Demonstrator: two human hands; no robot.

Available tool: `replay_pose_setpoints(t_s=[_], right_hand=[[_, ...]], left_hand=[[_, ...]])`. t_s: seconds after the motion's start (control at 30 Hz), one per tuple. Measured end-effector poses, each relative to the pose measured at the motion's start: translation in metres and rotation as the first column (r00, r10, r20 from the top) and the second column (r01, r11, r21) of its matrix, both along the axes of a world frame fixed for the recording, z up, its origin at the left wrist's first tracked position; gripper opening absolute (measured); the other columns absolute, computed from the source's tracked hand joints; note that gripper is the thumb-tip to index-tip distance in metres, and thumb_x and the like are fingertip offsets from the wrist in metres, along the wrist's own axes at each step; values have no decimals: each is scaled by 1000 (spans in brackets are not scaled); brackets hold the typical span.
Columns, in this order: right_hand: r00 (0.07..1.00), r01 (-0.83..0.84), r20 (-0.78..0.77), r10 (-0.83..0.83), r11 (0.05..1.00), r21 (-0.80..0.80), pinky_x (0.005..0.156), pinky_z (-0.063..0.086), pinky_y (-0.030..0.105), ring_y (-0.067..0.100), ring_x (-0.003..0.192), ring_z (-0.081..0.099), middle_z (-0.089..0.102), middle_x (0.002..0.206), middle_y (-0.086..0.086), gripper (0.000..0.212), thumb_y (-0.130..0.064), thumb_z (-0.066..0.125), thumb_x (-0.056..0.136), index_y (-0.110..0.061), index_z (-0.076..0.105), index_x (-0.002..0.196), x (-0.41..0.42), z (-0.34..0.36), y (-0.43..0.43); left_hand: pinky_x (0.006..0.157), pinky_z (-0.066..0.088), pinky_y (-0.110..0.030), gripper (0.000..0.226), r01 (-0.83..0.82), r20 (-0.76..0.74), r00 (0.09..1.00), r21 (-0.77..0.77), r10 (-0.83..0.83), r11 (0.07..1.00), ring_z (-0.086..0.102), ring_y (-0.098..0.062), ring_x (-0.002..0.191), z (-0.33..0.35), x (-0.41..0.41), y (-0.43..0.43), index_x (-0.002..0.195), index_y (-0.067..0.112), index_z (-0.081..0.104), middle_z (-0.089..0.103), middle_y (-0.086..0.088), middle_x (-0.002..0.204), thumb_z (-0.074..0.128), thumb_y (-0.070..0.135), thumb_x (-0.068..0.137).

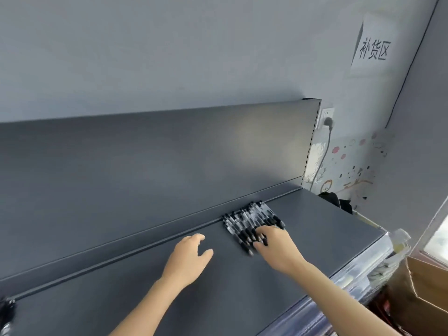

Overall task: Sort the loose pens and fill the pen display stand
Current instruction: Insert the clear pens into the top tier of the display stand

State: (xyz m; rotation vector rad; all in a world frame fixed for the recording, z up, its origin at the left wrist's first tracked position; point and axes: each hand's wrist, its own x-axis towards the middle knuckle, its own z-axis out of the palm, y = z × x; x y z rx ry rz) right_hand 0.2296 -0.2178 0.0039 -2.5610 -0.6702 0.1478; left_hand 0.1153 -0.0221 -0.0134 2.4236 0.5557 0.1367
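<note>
A pack of black and clear pens [252,218] lies side by side on the grey shelf [322,229]. It sits at the back edge, right of the middle, and its far ends touch the ridge where the back panel [145,161] rises. The pens run from back to front, slightly slanted.

The right hand [276,246] lies on the near ends of the pens, fingers bent and a little spread, tips down among the barrels. The blur hides whether it pinches any pen. The left hand [189,255] is over the bare shelf just left of the pack, clear of the pens. Its fingers are loosely curled, its thumb is apart, and it holds nothing.

A clear strip [358,270] runs along the shelf's front edge. Beyond the right end stands a cardboard box [426,294]. On the wall above it are a paper sign [373,48] and a socket [327,116] with a plug in it. A dark, blurred thing [7,309] shows at the shelf's left edge.
</note>
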Motion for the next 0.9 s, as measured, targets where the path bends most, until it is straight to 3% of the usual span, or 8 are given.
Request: replay_pose_setpoints(t_s=[0.13,0.27,0.4,0.5,0.6,0.67,0.73,0.9], right_hand=[[999,23,-26,-23,1000,21,85,46,31,29,107,58,64,117,12,33,-18,55,91,-4,60,120,70,2,-20],[995,43,-87,-41,999,23,76,44,25,25,95,61,68,109,11,30,-17,54,92,-4,60,118,120,-5,-28],[986,76,-149,-70,997,31,93,41,26,27,118,55,61,126,10,37,-21,57,93,-5,57,126,156,-14,-27],[981,78,-183,-72,997,27,93,40,25,26,121,53,59,129,10,42,-21,58,92,-4,54,130,173,-23,-24],[975,102,-201,-95,995,23,82,47,29,30,107,61,66,114,16,34,-14,58,90,3,59,118,185,-26,-15],[975,109,-198,-104,994,13,67,50,34,33,82,62,66,89,18,18,-11,58,85,6,60,90,189,-27,-9],[976,107,-190,-109,994,-24,49,33,27,22,55,41,47,63,7,26,-9,59,81,-7,40,65,190,-28,-2],[987,21,-152,-44,988,-153,42,23,23,16,49,28,34,59,2,35,3,50,79,-13,26,59,191,-27,9]], left_hand=[[81,40,-23,41,-121,-40,992,-112,117,986,54,-13,99,-5,59,-23,130,15,50,57,3,109,53,32,93],[69,40,-29,17,-241,-85,969,-88,234,966,53,-20,77,-12,107,-41,89,21,40,58,-2,92,50,34,93],[49,36,-28,28,-315,-136,939,22,315,949,56,-19,68,-11,147,-54,100,10,41,57,-2,83,52,35,92],[47,35,-26,29,-365,-236,900,51,366,930,60,-21,73,-11,165,-59,104,10,38,61,-7,102,54,23,84],[50,42,-24,42,-405,-352,851,30,389,914,63,-19,77,-8,178,-56,107,10,36,58,-6,110,60,24,76],[61,52,-27,54,-413,-409,829,10,381,910,63,-21,85,-5,185,-51,116,9,39,57,-6,110,64,26,71],[72,56,-30,61,-414,-454,812,-6,366,910,61,-21,87,-4,188,-47,123,8,38,56,-7,111,66,25,71],[68,54,-29,66,-428,-495,784,9,376,904,59,-21,88,-5,189,-45,131,6,34,52,-9,118,68,19,75]])
